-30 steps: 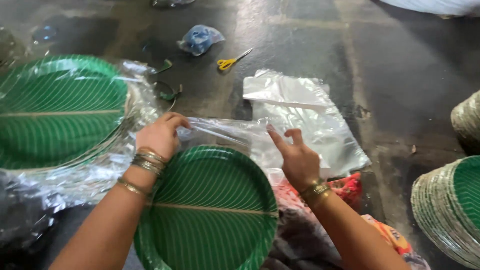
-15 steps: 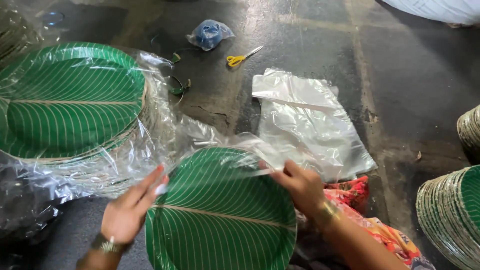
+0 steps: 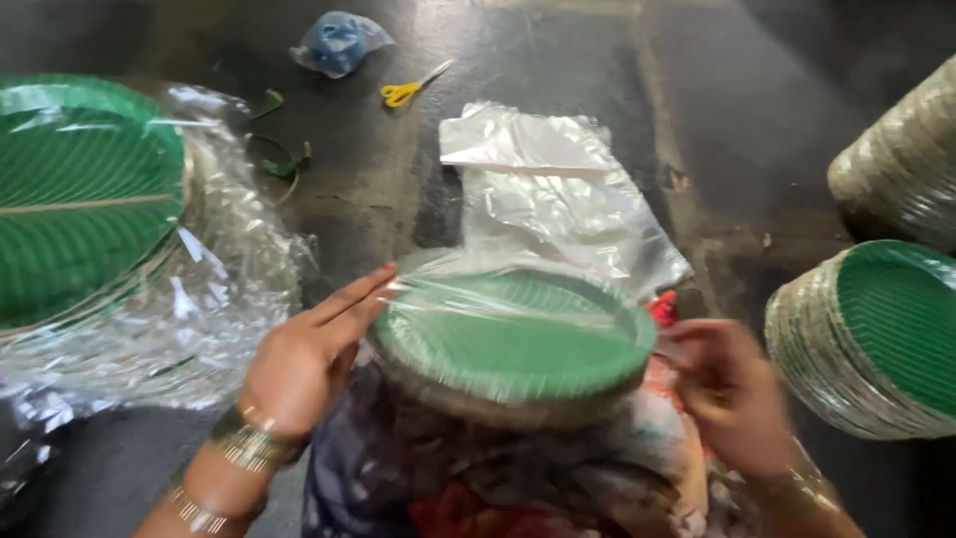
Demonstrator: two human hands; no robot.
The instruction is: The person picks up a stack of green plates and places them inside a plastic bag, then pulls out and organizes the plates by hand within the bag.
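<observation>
Bagging step: I judge the stack of green leaf-pattern plates (image 3: 513,344) is being drawn into a clear plastic bag (image 3: 498,284); film already covers the top plate, so the sleeve looks partly on.
Stack position: it sits raised over the lap, tilted toward the camera, between both hands and above the dark floor (image 3: 558,60).
Left hand (image 3: 304,359): I see it pressed flat on the stack's left rim, fingers (image 3: 349,299) straight and close together, steadying, not pinching.
Right hand (image 3: 732,394): blurred at the right rim; its fingers seem curled on the bag edge, though I cannot tell whether they grip film or plate.
Next move, my judgement: both hands must hold the film taut while easing it under the lowest plates without letting the stack slip.
Left side: a wrapped stack of green plates (image 3: 80,199) lies in crinkled film.
Right side: two unwrapped plate piles (image 3: 876,339) stand well apart from the hands.
Beyond: spare flat plastic bags (image 3: 558,189), yellow scissors (image 3: 408,90) and a blue wad in a bag (image 3: 339,42).
</observation>
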